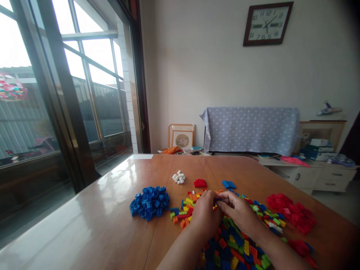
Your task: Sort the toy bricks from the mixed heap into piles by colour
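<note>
My left hand and my right hand meet above the near middle of the table, their fingertips pinched together. A small blue toy brick shows between the fingers; most of it is hidden, so its shape is unclear. Below and around both hands spreads a heap of mixed building bricks in blue, green, yellow, orange and red. Just beyond the hands lie a small row of red bricks and a small row of light blue bricks.
A pile of blue bricks sits to the left, and a small pile of white bricks lies farther back. Red bricks are heaped at the right. The wooden table reaches toward a cloth-covered object by the wall.
</note>
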